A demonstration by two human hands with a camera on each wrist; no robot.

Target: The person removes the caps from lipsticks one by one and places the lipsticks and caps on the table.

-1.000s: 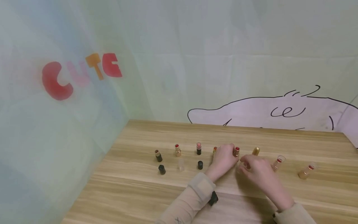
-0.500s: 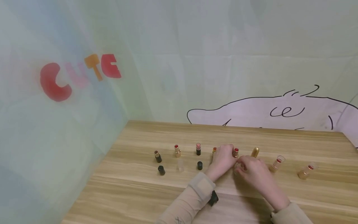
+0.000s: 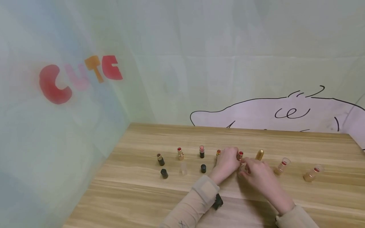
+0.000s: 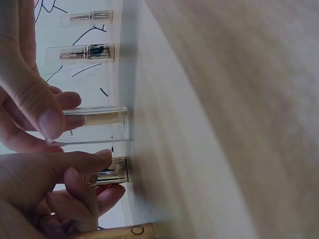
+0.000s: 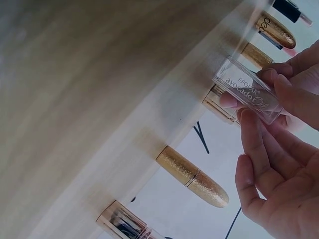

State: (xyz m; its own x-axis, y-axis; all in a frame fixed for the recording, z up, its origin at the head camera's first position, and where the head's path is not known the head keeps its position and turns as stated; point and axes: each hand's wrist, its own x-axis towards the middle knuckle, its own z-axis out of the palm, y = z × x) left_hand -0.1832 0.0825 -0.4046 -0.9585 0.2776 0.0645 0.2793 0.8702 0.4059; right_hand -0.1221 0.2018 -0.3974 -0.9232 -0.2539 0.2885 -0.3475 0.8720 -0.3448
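My left hand [image 3: 228,161] pinches the gold base of an uncapped red lipstick [image 3: 240,155], which stands on the table. Thumb and fingertip lie on either side of the base [image 4: 118,172] in the left wrist view. My right hand [image 3: 260,172] holds a clear lipstick cap [image 5: 241,84] with white lettering, just in front of and to the right of that lipstick. A glittery gold lipstick tube [image 3: 260,154] stands behind the right hand. Another uncapped red lipstick [image 3: 218,153] is partly hidden by the left hand.
On the wooden table [image 3: 128,196], uncapped lipsticks stand at left, including a dark one [image 3: 160,160] and a pink one [image 3: 201,152]. Black caps [image 3: 203,168] and a clear cap [image 3: 183,168] stand before them. Two clear-capped lipsticks [image 3: 281,167] stand at right.
My right hand has moved slightly left with the clear cap, closer to the red lipstick. My left hand stays at the lipstick base.
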